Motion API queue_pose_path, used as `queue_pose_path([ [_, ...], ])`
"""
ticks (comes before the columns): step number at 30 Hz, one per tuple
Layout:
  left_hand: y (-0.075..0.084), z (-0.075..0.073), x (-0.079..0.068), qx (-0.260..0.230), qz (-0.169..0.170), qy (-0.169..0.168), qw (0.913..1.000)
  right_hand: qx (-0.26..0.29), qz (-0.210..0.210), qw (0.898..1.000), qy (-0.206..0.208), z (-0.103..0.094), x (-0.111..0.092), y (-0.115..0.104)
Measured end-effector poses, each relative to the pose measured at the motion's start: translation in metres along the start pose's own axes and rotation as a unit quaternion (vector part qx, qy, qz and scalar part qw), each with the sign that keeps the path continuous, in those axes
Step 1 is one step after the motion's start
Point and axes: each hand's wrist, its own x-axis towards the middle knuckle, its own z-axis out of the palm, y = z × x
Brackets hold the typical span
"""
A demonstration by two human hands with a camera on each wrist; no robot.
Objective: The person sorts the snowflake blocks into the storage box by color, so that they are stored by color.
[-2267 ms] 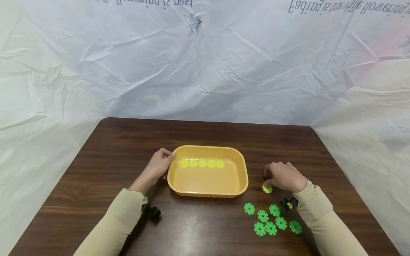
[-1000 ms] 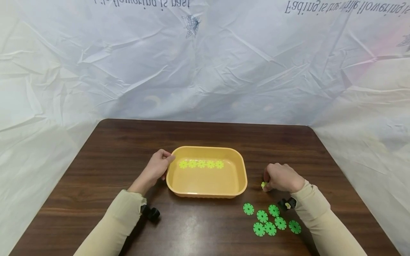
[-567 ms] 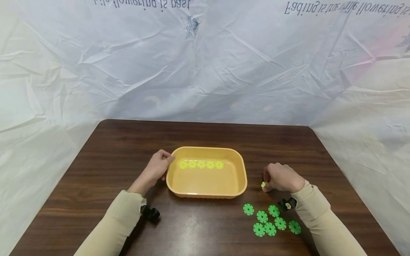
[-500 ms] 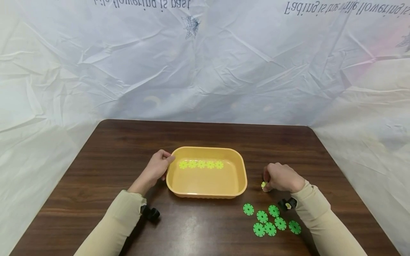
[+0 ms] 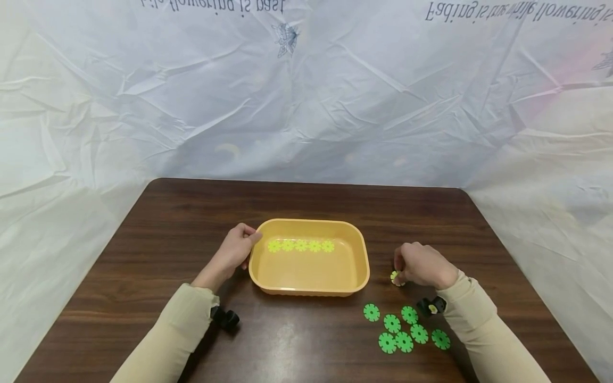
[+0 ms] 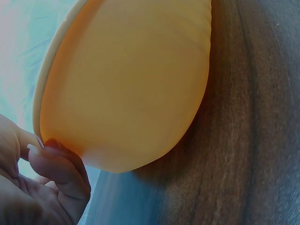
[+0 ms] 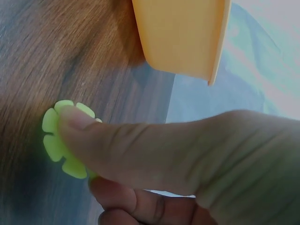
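Note:
My left hand pinches the left rim of a yellow plastic basin; in the left wrist view, thumb and fingers meet on that rim. Several yellow-green snowflake discs lie in a row across the basin floor. On the table to the basin's right, my right hand pinches another yellow-green snowflake disc by its edge. The right wrist view has the thumb flat over this notched disc and fingertips at its lower edge. In the head view the thumb partly hides it.
Several green snowflake discs lie flat on the dark wooden table, nearer the body than my right hand. Black wrist cameras hang below both wrists. A white printed sheet hangs behind the table.
The disc at my right thumb was flat and largely in sight at first, then mostly hidden by the thumb; now more of it shows again. Left hand and basin hold nearly still.

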Motion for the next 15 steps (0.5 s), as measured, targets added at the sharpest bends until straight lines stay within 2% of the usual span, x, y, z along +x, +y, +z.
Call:
queue_pose_path([
  [9,0.0000,-0.0001,0.0001,0.002,0.001,0.002,1.0000,0.018,-0.023,1.000,-0.005,-0.0020,-0.0005,-0.0010],
  [15,-0.0006,0.0000,0.0003,0.001,0.003,0.000,1.0000,0.052,-0.041,0.998,0.019,-0.0069,0.0010,-0.0010],
])
